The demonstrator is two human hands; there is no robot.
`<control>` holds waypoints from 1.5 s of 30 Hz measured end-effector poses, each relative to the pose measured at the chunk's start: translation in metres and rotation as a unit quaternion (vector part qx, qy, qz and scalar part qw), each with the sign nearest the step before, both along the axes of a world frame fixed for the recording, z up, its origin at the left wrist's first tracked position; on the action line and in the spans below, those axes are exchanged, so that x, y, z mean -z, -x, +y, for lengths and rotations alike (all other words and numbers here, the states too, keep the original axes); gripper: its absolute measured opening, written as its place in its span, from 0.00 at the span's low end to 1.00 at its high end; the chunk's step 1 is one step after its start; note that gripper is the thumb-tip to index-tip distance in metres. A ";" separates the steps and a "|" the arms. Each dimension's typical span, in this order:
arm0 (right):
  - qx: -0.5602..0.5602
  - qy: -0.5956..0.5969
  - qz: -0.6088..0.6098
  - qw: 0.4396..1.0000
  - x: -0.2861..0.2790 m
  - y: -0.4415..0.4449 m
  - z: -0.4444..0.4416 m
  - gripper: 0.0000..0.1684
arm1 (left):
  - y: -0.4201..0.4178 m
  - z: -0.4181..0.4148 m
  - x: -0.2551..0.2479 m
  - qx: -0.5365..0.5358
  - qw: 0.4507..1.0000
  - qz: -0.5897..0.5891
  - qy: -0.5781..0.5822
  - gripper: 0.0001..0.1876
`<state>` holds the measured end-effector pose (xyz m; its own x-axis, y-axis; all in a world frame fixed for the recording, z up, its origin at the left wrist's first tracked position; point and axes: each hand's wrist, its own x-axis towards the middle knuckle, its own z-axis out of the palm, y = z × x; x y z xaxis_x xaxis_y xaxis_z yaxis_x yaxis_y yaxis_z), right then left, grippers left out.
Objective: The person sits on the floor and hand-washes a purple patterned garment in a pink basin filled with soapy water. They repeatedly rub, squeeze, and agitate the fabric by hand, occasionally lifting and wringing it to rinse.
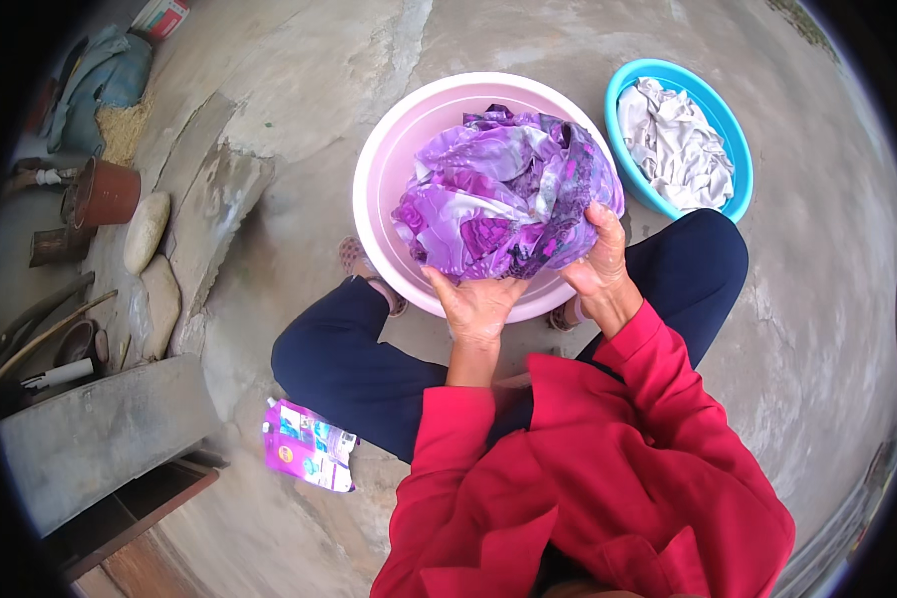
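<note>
Both my hands hold a bunched purple patterned cloth (493, 194) over a round pink plastic basin (389, 142) that stands between my feet. My left hand (478, 303) is under the cloth's near edge, thumb up and its fingertips hidden beneath the fabric. At the cloth's near right side, my right hand (604, 258) grips it with the thumb on the outside; some fingers are hidden. Suds or wetness show on my skin. A smaller blue plastic basin (744, 168) with a crumpled whitish cloth (676, 142) in it stands just beyond the pink one, to the right.
A purple and white spouted pouch (310, 446) lies on the concrete floor by my left knee. Along the left are a stone slab (112, 437), large stones (148, 232), a brown pot (107, 193), sticks and a grey-blue sack (123, 71) with spilled grain-like material.
</note>
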<state>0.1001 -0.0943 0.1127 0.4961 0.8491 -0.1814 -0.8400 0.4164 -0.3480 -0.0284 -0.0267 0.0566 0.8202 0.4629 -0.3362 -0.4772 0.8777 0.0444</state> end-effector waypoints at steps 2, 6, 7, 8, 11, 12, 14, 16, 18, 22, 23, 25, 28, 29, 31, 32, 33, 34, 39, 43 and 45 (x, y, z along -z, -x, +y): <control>-0.013 0.018 0.005 1.000 0.010 0.012 -0.010 0.32 | -0.005 0.003 0.004 -0.048 0.998 0.013 -0.048 0.46; -0.065 0.040 0.020 0.997 0.024 0.037 -0.030 0.35 | -0.006 0.006 0.024 -0.071 0.996 0.020 -0.041 0.41; -0.073 0.054 0.012 0.996 0.028 0.040 -0.035 0.36 | -0.008 0.007 0.025 -0.067 0.997 0.020 -0.046 0.42; -0.081 0.067 0.004 0.994 0.031 0.041 -0.037 0.36 | -0.009 0.008 0.025 -0.064 0.996 0.022 -0.054 0.43; -0.073 -0.017 0.040 0.996 0.008 0.036 -0.027 0.33 | -0.015 0.016 0.013 -0.061 0.994 0.024 -0.087 0.45; -0.070 -0.013 0.063 0.996 0.024 0.029 -0.031 0.35 | -0.018 0.021 0.004 -0.060 0.992 0.023 -0.106 0.46; -0.053 -0.044 0.079 0.995 0.023 0.022 -0.029 0.37 | -0.023 0.031 -0.016 -0.040 0.988 0.015 -0.147 0.47; -0.036 -0.074 0.062 0.995 -0.003 0.017 -0.019 0.36 | -0.024 0.046 -0.041 0.016 0.983 -0.017 -0.183 0.49; -0.019 -0.044 0.076 0.996 -0.005 0.004 -0.013 0.29 | -0.037 0.044 -0.054 -0.133 0.959 0.085 -0.235 0.49; -0.044 -0.105 0.091 0.989 -0.039 -0.019 0.009 0.20 | -0.051 0.064 -0.103 -0.179 0.932 0.081 -0.303 0.49; -0.052 -0.128 0.094 0.986 -0.047 -0.023 0.014 0.20 | -0.054 0.069 -0.113 -0.199 0.906 0.115 -0.355 0.49; -0.058 -0.174 0.116 0.976 -0.057 -0.029 0.024 0.28 | -0.054 0.067 -0.144 -0.193 0.885 0.164 -0.390 0.50; -0.072 -0.186 0.102 0.975 -0.084 -0.031 0.035 0.21 | -0.057 0.071 -0.180 -0.201 0.840 0.151 -0.480 0.51; -0.081 -0.190 0.097 0.974 -0.087 -0.033 0.036 0.17 | -0.057 0.079 -0.184 -0.208 0.805 0.139 -0.537 0.52; -0.152 -0.263 0.171 0.937 -0.084 -0.035 0.043 0.22 | -0.060 0.075 -0.212 -0.221 0.782 0.151 -0.563 0.52; -0.153 -0.257 0.179 0.937 -0.092 -0.034 0.043 0.23 | -0.053 0.088 -0.214 -0.123 0.863 -0.025 -0.490 0.53; -0.153 -0.252 0.186 0.938 -0.097 -0.034 0.044 0.23 | -0.050 0.099 -0.224 -0.019 0.898 -0.203 -0.391 0.53; -0.167 -0.298 0.168 0.925 -0.093 -0.039 0.047 0.24 | -0.046 0.105 -0.232 0.107 0.881 -0.252 -0.387 0.51; -0.095 -0.244 0.101 0.960 -0.086 -0.038 0.040 0.23 | -0.050 0.106 -0.215 0.086 0.896 -0.252 -0.357 0.49; -0.059 -0.162 0.159 0.972 -0.045 -0.042 0.034 0.26 | -0.063 0.073 -0.173 -0.205 0.831 0.219 -0.469 0.31; -0.007 -0.052 0.127 0.990 -0.028 -0.042 0.032 0.24 | -0.060 0.075 -0.131 -0.153 0.897 0.233 -0.343 0.23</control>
<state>0.1418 -0.0619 0.1402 0.4335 0.8765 -0.2092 -0.9009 0.4265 -0.0801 0.0318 0.0481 0.1874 0.4637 0.8714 -0.1601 -0.4803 0.3991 0.7810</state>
